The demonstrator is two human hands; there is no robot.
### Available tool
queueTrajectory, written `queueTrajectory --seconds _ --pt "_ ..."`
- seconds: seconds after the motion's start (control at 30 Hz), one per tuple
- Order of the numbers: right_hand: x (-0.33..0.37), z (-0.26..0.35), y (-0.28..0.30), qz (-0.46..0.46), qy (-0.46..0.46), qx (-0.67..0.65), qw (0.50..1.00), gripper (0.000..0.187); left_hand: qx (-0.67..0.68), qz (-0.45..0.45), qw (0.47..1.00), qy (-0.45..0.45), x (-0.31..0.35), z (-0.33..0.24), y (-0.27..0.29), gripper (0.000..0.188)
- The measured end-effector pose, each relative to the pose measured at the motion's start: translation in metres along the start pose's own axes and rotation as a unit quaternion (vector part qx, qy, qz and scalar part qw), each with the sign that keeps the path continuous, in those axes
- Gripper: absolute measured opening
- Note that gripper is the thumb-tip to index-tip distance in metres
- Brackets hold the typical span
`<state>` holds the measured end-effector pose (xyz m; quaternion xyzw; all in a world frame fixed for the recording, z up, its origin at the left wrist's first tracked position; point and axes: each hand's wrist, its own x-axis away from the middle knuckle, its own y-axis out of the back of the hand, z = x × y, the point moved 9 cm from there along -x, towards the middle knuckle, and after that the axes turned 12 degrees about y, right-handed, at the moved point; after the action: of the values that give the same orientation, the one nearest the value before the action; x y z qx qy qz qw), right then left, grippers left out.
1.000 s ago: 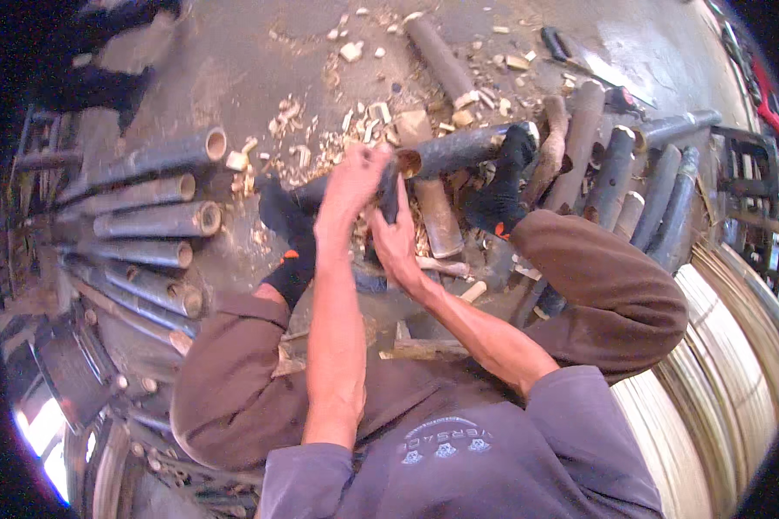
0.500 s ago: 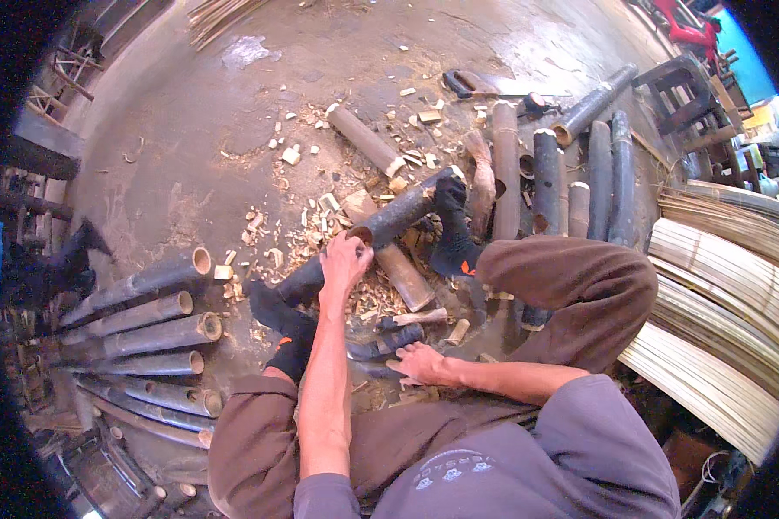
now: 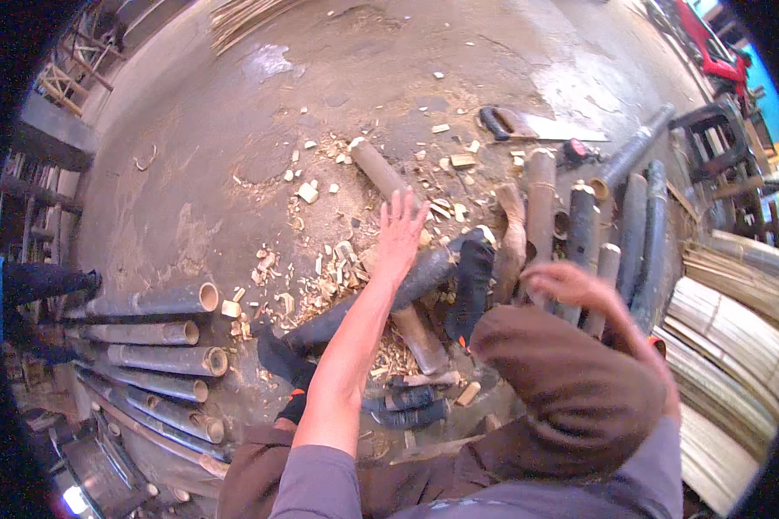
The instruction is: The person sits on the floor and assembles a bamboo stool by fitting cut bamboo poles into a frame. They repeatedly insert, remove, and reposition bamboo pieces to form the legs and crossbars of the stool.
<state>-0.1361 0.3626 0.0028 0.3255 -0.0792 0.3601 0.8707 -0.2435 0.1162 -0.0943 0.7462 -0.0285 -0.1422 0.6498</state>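
Note:
My left hand [image 3: 400, 232] reaches forward with fingers spread, over the lower end of a short brown bamboo length [image 3: 377, 166] on the ground. Whether it touches the bamboo I cannot tell. Below that arm a dark bamboo pole [image 3: 431, 275] lies slantwise between my black-socked feet, the right sock [image 3: 473, 290] against its upper end. It crosses a brown bamboo piece [image 3: 421, 339]. My right hand [image 3: 561, 284], smeared by motion, hovers beyond my right knee, near a narrow-waisted brown wooden piece [image 3: 510, 221] and upright-looking bamboo lengths [image 3: 582, 229]. Its fingers look bent, but their grip is unclear.
Wood chips [image 3: 342, 272] litter the ground. A handsaw [image 3: 537, 127] lies at the far right, beside a small red-and-black object [image 3: 576, 152]. Several bamboo poles [image 3: 169, 361] are laid out at left. Pale split strips [image 3: 727, 346] are stacked at right; short dark pieces [image 3: 411, 406] lie before my lap.
My left hand has left the dark pole's opening and moved forward, spreading its fingers. My right hand has gone from beside the short dark pieces to beyond my right knee. The view has shifted.

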Motion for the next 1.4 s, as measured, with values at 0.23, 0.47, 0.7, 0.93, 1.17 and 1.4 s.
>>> queueTrajectory --seconds 0.23,0.47,0.7,0.93,1.17,1.4 --pt "-0.03 -0.107 -0.126 0.032 -0.144 0.15 0.978 0.055 0.006 0.022 0.998 -0.063 -0.027 0.039 -0.023 0.057" --pt "-0.018 -0.074 -0.098 -0.252 -0.211 0.093 0.94 0.045 0.642 -0.089 0.725 0.231 -0.012 0.178 0.116 0.055" --pt "-0.01 -0.149 -0.091 -0.463 -0.075 -0.265 0.843 0.029 0.879 -0.146 0.324 0.318 0.087 0.231 0.152 0.058" --pt "0.084 0.059 0.024 -0.522 0.152 -0.394 0.741 0.045 0.811 -0.18 0.429 0.353 0.12 0.215 0.168 0.06" --pt "0.191 0.183 0.129 -0.604 0.204 -0.138 0.758 0.055 0.771 -0.258 0.476 0.336 0.126 0.187 0.196 0.06" --pt "0.198 0.249 0.11 -0.644 0.368 -0.328 0.585 0.037 0.74 -0.212 0.546 0.332 0.139 0.163 0.176 0.058"
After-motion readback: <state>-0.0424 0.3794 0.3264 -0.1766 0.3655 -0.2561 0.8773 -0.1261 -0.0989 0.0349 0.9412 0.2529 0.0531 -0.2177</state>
